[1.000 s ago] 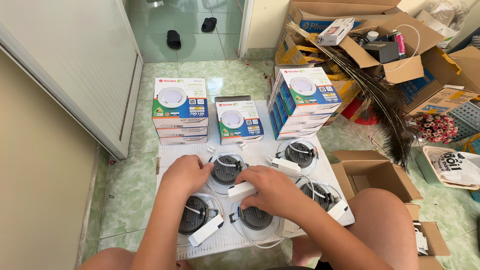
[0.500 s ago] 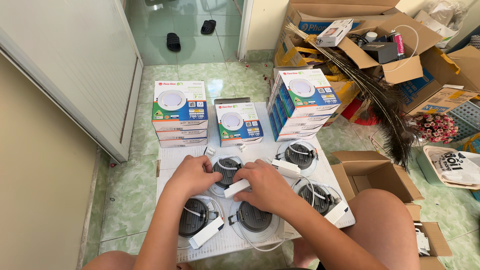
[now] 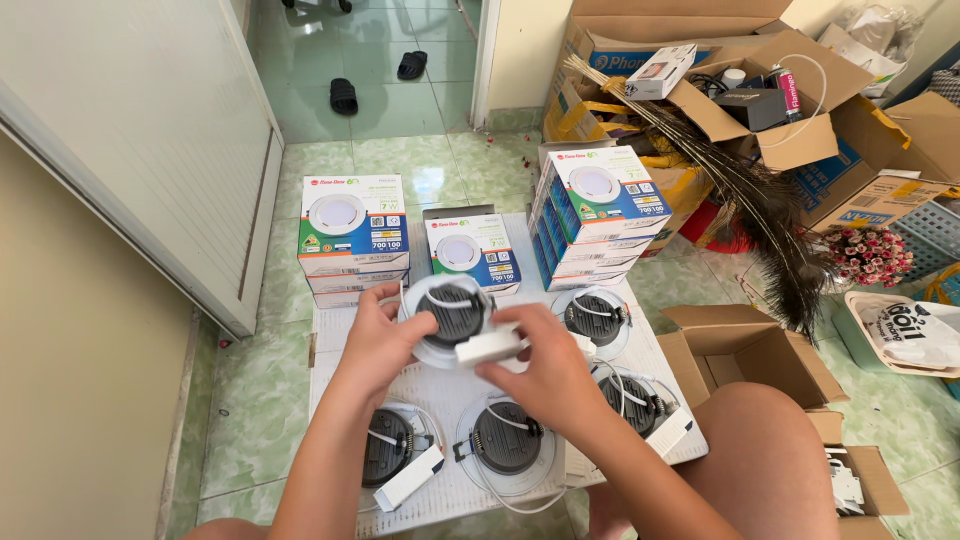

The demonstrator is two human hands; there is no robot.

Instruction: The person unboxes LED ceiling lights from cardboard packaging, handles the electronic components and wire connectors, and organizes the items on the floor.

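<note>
The round downlight (image 3: 447,318) sits lifted at the frame's centre, above the white board (image 3: 440,385). My left hand (image 3: 375,345) is wrapped around its rim; my right hand (image 3: 545,375) pinches the white driver box (image 3: 490,349) wired to it. I judge it light, rigid, the thin wire fragile, so hold rim and box, never the lead.

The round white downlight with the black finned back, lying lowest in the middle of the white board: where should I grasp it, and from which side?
Grip the round white downlight by its flat white rim, coming from above on its near edge. It lies face down, black finned back up, with a thin white cable looping around it; the rim probably gives a wider, steadier hold than the fins.
</note>
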